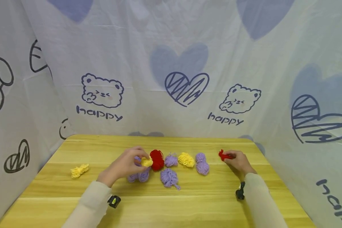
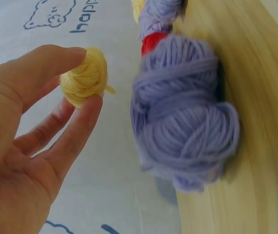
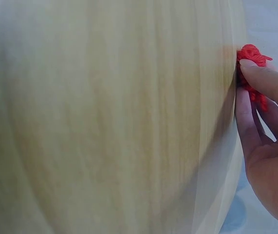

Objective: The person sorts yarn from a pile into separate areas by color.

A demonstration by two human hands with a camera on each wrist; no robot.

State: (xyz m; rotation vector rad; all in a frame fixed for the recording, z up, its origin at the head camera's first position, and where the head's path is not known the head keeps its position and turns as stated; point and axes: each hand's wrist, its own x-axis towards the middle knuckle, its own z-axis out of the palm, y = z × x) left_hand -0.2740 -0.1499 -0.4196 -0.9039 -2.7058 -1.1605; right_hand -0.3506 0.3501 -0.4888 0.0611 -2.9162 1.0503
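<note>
My left hand (image 1: 126, 164) pinches a small ball of yellow yarn (image 2: 89, 80) between thumb and fingertips, with a loose end sticking out. In the head view it overlaps a purple yarn skein (image 2: 185, 112), which lies on the table beneath and is partly hidden by the hand. Just right of that hand lies a red yarn bundle (image 1: 157, 160). Over at the right side of the table, my right hand (image 1: 240, 162) pinches a small red yarn piece (image 3: 253, 56) close over the wood, thumb on one side and fingers on the other.
Two more purple yarn balls (image 1: 171, 160) (image 1: 169, 178), a yellow skein (image 1: 186, 160) and a purple skein (image 1: 202, 164) lie across the middle of the wooden table (image 1: 188, 209). A small yellow bundle (image 1: 79, 171) lies at far left. Printed curtains (image 1: 148, 120) enclose the back and sides.
</note>
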